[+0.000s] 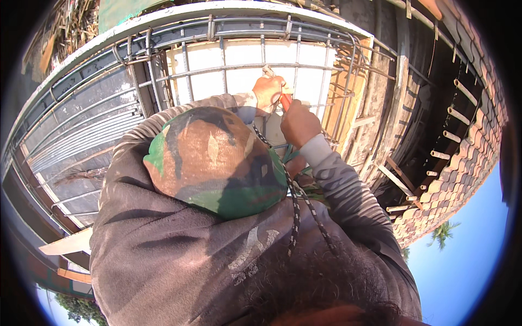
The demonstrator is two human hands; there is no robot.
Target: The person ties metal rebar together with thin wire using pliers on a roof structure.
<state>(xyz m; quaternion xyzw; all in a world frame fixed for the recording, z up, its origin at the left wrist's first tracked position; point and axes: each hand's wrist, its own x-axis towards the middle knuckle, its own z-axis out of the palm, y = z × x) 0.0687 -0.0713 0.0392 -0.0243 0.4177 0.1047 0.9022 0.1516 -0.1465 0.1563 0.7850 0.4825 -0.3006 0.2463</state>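
Observation:
My right hand [300, 124] is closed around a red-handled hand tool [285, 101]; its working end is hidden. Just left of it and slightly farther away, my left hand [266, 91] has its fingers curled in, close to the tool. What these fingers hold, if anything, I cannot make out. Both hands are over a grid of steel reinforcing bars [239, 68], near a crosswise bar. In front of my chest a knee in camouflage cloth [215, 160] sticks up and covers part of my left sleeve. Black-and-white drawstrings [296, 217] hang from my top.
Bright pale boards [201, 65] lie beneath the bars, with a wooden edge [345, 103] on their right. Long parallel bars [87, 141] run along the left. A pale curved rim [179, 12] borders the far side. A tiled roof [462, 168] stands at the right.

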